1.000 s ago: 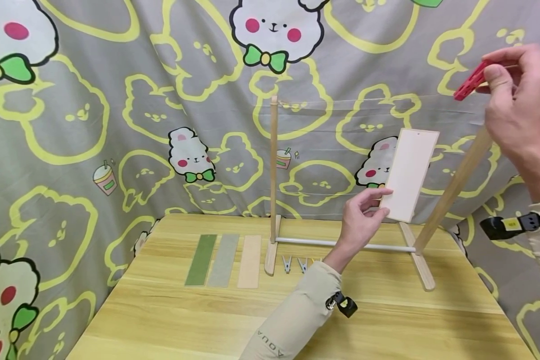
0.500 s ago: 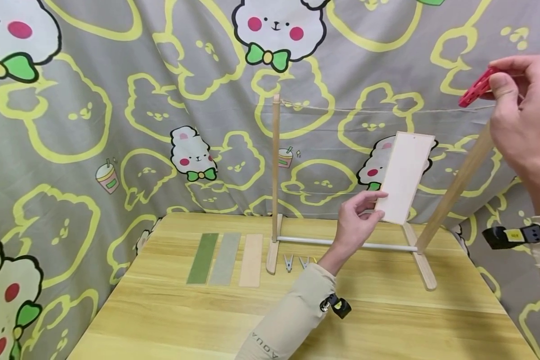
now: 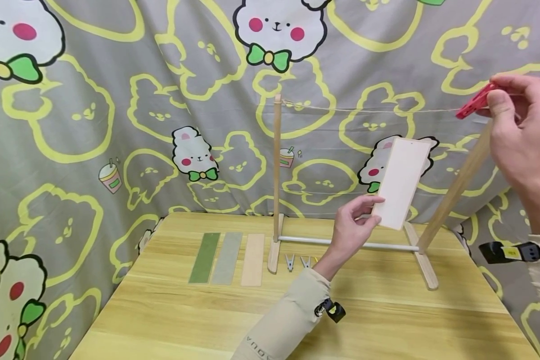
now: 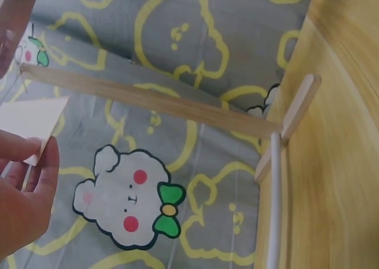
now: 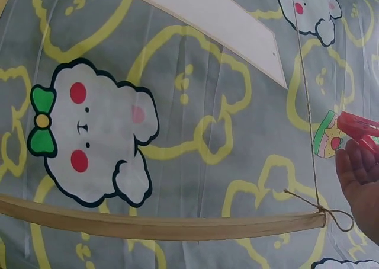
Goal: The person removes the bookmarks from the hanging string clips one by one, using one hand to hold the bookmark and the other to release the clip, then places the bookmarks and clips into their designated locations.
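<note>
My left hand (image 3: pixel 353 225) pinches the lower left edge of a white rectangular card (image 3: pixel 402 185) with a small hole near its top end. The card leans to the right, below the string (image 3: pixel 364 110) of a wooden stand. Up at the right, my right hand (image 3: pixel 524 120) pinches a red clothespin (image 3: pixel 474 101) between thumb and fingers. In the head view its tip overlaps the string's right end; the right wrist view has the clothespin (image 5: pixel 358 127) a little to one side of the string (image 5: pixel 309 115). The string's knot (image 5: pixel 323 210) is tied round the post.
The stand has a left post (image 3: pixel 277 170), a right post (image 3: pixel 454 190) and a white bottom rod (image 3: pixel 306 241). Flat on the table (image 3: pixel 162 320) lie a green card (image 3: pixel 204 257), a grey card (image 3: pixel 226 258) and a beige card (image 3: pixel 253 260). Grey clothespins (image 3: pixel 290 262) lie by the stand's left foot.
My right hand has come down with the red clothespin, to the string's height in the head view. My left hand and the white card have shifted slightly left and down.
</note>
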`<action>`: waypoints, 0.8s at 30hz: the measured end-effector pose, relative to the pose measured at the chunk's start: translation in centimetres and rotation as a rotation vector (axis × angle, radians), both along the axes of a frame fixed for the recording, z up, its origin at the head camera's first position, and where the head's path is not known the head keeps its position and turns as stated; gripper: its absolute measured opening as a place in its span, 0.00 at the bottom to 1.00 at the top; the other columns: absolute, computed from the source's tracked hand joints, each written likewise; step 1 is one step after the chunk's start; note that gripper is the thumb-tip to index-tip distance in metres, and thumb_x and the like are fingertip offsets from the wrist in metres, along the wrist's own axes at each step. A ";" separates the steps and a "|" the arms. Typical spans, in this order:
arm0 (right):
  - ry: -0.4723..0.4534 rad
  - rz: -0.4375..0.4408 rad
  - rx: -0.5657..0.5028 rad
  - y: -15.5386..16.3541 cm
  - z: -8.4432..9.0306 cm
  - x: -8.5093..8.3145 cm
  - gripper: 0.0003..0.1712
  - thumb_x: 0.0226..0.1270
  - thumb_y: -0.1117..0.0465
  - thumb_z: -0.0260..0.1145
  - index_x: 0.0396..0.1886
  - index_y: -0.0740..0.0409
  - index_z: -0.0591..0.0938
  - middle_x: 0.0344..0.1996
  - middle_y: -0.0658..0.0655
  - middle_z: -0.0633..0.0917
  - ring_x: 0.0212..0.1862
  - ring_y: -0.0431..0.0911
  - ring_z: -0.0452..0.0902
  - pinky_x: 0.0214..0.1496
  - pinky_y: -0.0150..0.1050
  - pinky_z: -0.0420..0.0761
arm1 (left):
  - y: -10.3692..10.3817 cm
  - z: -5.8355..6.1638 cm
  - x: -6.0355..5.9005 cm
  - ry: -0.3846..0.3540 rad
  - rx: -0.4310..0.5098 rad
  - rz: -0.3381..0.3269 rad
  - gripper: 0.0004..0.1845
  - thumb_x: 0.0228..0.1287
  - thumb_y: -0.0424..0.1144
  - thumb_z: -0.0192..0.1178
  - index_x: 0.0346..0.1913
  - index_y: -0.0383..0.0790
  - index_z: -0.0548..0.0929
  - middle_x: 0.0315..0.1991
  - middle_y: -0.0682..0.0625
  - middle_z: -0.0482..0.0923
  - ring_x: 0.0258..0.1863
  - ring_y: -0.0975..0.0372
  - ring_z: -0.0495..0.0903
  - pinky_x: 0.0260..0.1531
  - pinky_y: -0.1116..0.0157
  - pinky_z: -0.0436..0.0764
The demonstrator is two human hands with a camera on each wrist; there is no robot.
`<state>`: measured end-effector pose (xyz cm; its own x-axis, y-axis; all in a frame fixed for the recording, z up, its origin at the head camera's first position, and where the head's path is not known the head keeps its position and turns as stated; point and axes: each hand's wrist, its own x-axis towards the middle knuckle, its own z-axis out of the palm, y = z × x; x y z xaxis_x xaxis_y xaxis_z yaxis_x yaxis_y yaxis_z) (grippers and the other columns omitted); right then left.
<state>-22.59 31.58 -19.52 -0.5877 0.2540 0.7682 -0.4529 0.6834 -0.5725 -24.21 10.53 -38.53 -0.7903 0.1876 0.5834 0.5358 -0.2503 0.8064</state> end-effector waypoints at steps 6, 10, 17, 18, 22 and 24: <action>-0.019 0.020 -0.044 -0.2 -0.9 0.6 0.22 0.81 0.56 0.55 0.69 0.53 0.76 0.48 0.34 0.76 0.46 0.27 0.77 0.63 0.25 0.74 | -0.5 -0.4 0.4 0.007 -0.005 -0.009 0.19 0.59 0.13 0.62 0.52 0.29 0.85 0.52 0.40 0.85 0.39 0.68 0.84 0.40 0.67 0.88; -0.019 0.042 -0.065 -0.2 -1.4 0.9 0.21 0.81 0.57 0.56 0.68 0.54 0.77 0.47 0.36 0.77 0.45 0.27 0.78 0.59 0.23 0.76 | -0.7 -0.5 0.6 0.012 -0.012 -0.015 0.19 0.60 0.13 0.62 0.53 0.29 0.85 0.53 0.42 0.85 0.39 0.69 0.84 0.39 0.67 0.88; 0.000 0.045 -0.061 -0.1 -2.4 1.1 0.20 0.80 0.59 0.58 0.66 0.57 0.79 0.46 0.36 0.78 0.43 0.27 0.78 0.53 0.19 0.77 | -0.9 -0.4 0.9 0.017 -0.010 -0.029 0.20 0.59 0.13 0.62 0.53 0.29 0.85 0.51 0.39 0.85 0.39 0.69 0.83 0.39 0.66 0.88; 0.006 0.044 -0.057 -0.1 -2.5 1.2 0.19 0.80 0.60 0.58 0.66 0.57 0.80 0.47 0.37 0.78 0.43 0.27 0.78 0.53 0.19 0.77 | -0.9 -0.4 0.9 0.019 -0.013 -0.030 0.19 0.59 0.13 0.62 0.53 0.29 0.85 0.51 0.40 0.85 0.39 0.69 0.83 0.39 0.66 0.88; 0.030 0.078 -0.082 -0.3 -3.1 1.6 0.18 0.79 0.62 0.60 0.64 0.58 0.81 0.49 0.41 0.79 0.43 0.30 0.80 0.50 0.18 0.78 | -1.3 -0.5 1.1 0.015 -0.021 -0.023 0.20 0.60 0.14 0.63 0.53 0.31 0.85 0.50 0.41 0.86 0.40 0.67 0.84 0.37 0.67 0.88; 0.037 0.097 -0.100 -0.4 -3.5 1.8 0.18 0.78 0.63 0.60 0.63 0.59 0.82 0.50 0.44 0.81 0.43 0.31 0.82 0.49 0.18 0.78 | -1.6 -0.7 1.2 0.011 -0.022 -0.016 0.20 0.60 0.14 0.63 0.53 0.31 0.85 0.50 0.41 0.86 0.40 0.66 0.84 0.37 0.69 0.87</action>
<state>-20.80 31.20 -22.98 -0.5846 0.2735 0.7638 -0.5365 0.5760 -0.6168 -22.99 8.92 -39.19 -0.7806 0.2130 0.5876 0.5408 -0.2412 0.8059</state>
